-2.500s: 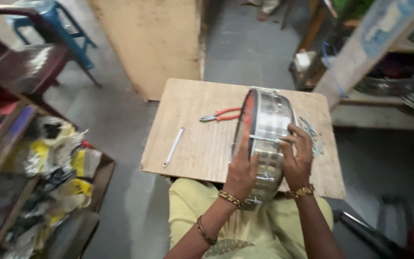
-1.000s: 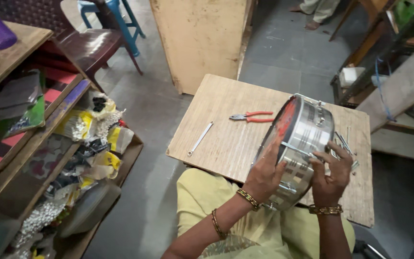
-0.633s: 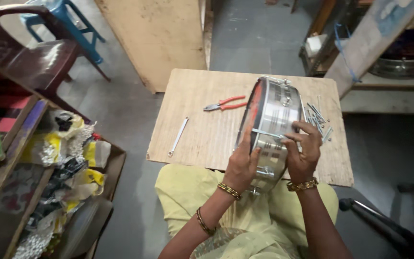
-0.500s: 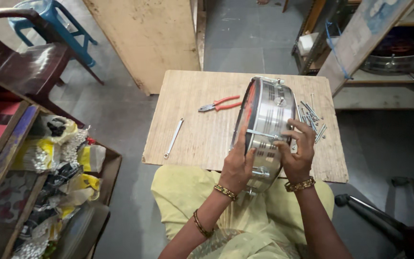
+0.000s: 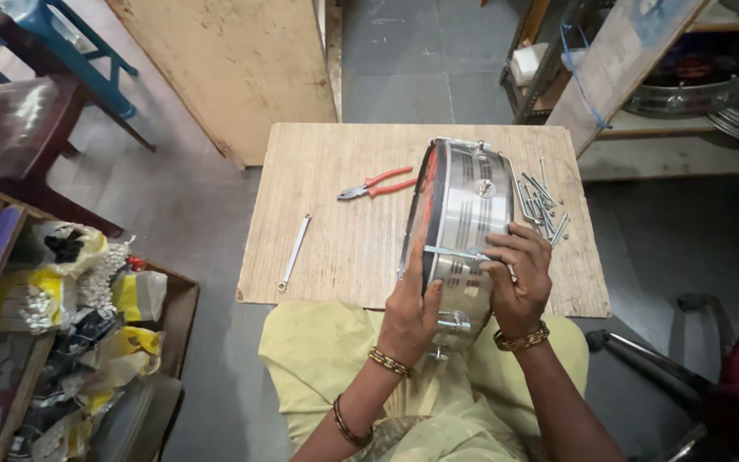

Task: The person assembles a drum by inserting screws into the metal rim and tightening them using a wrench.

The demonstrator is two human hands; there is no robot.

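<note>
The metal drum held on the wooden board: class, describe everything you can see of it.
The drum is a shallow round shell of shiny, ribbed silver metal with a red-orange band along its left rim. Small metal lugs and a thin rod sit on its side. It stands on edge, its lower part over the near edge of the wooden board and the person's lap. The left hand steadies its left rim, and the right hand grips the rod against the shell. Loose metal rods lie just to its right.

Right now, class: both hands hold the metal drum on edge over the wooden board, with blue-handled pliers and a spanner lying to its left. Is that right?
One detail is wrong: the pliers have red handles, not blue, as the head view shows. Otherwise correct: the left hand and right hand hold the metal drum on edge over the wooden board, spanner to its left.
</note>
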